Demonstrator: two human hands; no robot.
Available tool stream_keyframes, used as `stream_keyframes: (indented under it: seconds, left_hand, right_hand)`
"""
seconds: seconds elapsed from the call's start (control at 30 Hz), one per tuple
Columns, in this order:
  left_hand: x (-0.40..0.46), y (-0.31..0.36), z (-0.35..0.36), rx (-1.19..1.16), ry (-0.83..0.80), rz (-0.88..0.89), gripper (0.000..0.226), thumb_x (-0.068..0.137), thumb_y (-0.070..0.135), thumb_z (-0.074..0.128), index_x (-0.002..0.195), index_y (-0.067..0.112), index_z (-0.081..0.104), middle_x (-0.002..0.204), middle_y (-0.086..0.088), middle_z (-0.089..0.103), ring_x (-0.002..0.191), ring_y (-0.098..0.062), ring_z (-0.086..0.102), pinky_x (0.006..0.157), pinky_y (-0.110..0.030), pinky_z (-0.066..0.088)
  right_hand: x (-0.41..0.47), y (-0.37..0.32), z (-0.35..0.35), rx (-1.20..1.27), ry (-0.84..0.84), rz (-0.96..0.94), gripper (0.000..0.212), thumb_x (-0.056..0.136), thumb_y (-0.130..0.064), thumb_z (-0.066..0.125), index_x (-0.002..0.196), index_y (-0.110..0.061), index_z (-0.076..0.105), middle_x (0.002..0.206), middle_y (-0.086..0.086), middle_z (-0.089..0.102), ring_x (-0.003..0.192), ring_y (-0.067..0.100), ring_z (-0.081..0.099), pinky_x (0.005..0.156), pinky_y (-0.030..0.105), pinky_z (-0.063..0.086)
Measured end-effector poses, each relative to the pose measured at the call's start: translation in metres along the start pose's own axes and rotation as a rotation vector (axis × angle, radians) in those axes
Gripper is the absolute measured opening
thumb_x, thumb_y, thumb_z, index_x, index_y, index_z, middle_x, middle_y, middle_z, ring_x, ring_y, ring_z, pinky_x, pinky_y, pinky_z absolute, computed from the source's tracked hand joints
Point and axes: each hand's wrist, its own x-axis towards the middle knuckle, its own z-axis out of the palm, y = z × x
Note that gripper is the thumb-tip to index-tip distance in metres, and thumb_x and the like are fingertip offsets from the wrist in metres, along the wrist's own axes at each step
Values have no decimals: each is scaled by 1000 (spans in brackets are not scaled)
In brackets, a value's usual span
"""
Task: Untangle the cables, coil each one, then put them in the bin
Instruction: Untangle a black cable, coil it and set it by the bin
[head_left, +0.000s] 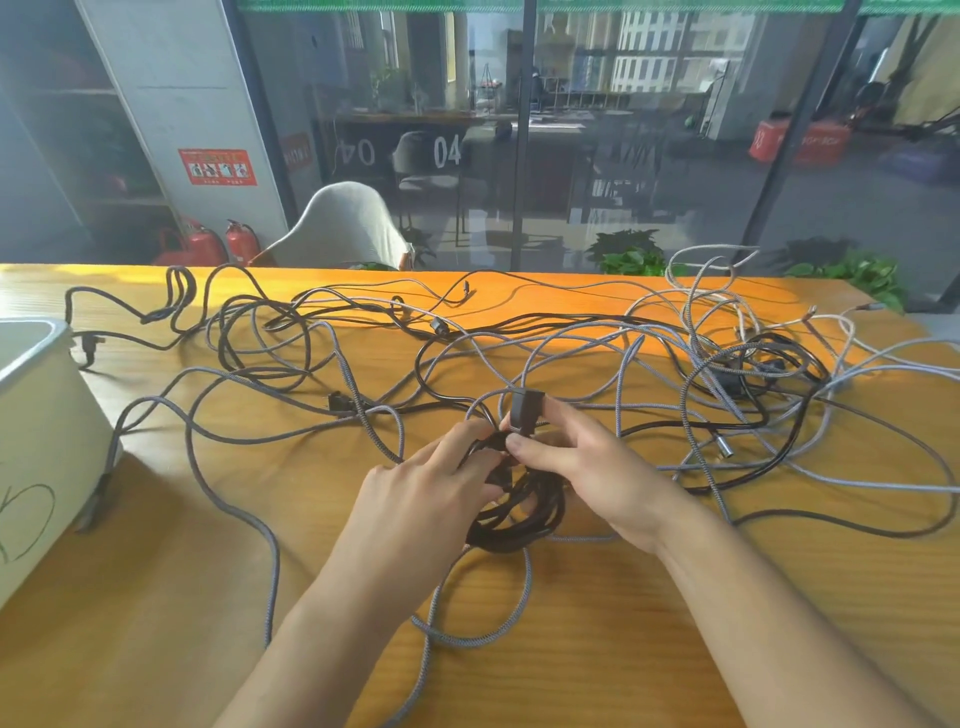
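Observation:
Several black and grey braided cables (332, 358) lie tangled across the wooden table (623, 649). At the table's middle sits a small coil of black cable (524, 512). My left hand (431, 488) grips the top of this coil, fingers curled round its strands. My right hand (582, 457) pinches the coil's black plug end (521, 410), which sticks up between thumb and fingers. A white bin (36, 415) stands at the left edge, and a grey cable hangs over its side.
A dense knot of grey and black cables (737, 374) lies at the right of the table. Loose grey loops (467, 623) run between my forearms. Behind the table are a pale chair (343, 223), potted plants (628, 254) and a glass wall.

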Motion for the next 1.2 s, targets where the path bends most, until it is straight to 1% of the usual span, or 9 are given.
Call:
stream_keyframes:
  seconds: [0.07,0.27,0.43,0.6,0.73,0.9,1.07,1.13,1.2]
  left_hand:
    - [0,2,2,-27,53,2,25,86,35,76,106,19,75,125,4,66,83,-14,73,37,-25,44]
    - [1,2,4,-332,168,-161,21,104,32,58,116,17,67,124,12,69,74,-9,69,53,-32,58]
    - [-4,1,4,-464,126,-308,38,97,56,46,117,31,66,115,24,68,89,-4,66,67,-28,57]
    - [-4,1,5,-483,149,-333,27,99,46,56,114,27,67,115,21,68,101,-5,63,85,-31,50]
    - [-4,1,3,-636,177,-425,18,99,40,61,111,29,65,105,24,66,101,-1,63,86,-34,56]
    - [-4,0,3,-668,173,-507,13,93,38,74,97,32,63,96,22,67,95,1,66,84,-41,57]
    - [-3,2,2,-729,173,-533,17,88,45,75,95,35,64,95,23,70,93,3,69,90,-50,55]
    - [-3,1,1,-747,192,-549,22,83,53,76,91,37,63,92,24,71,91,2,70,86,-48,56]
    - [-2,0,1,-769,205,-579,26,78,54,78,85,38,59,89,23,70,88,-1,70,75,-34,55]
  right_hand:
    - [0,1,-4,17,-49,-2,22,104,-29,64,126,-30,68,124,23,66,96,49,67,76,43,60]
    - [-2,2,-9,140,-76,40,27,102,-27,63,129,-27,66,109,4,75,79,27,64,76,37,54]
    - [1,9,5,-10,-45,-26,26,106,-26,60,130,-32,67,115,13,73,83,30,65,77,38,60]
    - [0,11,15,-161,4,-104,28,110,-34,52,133,-43,65,113,8,73,103,33,68,82,48,63]
    - [-2,6,19,-214,4,-60,28,112,-34,43,126,-37,68,103,5,71,90,33,72,69,48,65]
    - [-3,11,21,-352,117,-124,21,107,-40,55,117,-40,73,85,-7,72,68,11,66,61,39,62]
    - [-6,8,25,-519,179,-172,22,107,-41,55,119,-43,73,75,-18,69,66,2,65,55,16,44]
    - [-8,7,28,-585,151,-183,24,109,-41,49,119,-47,69,76,-7,69,66,13,63,53,28,43]
    - [-8,8,29,-613,117,-212,26,111,-35,43,120,-44,66,74,0,63,67,19,56,60,34,42]
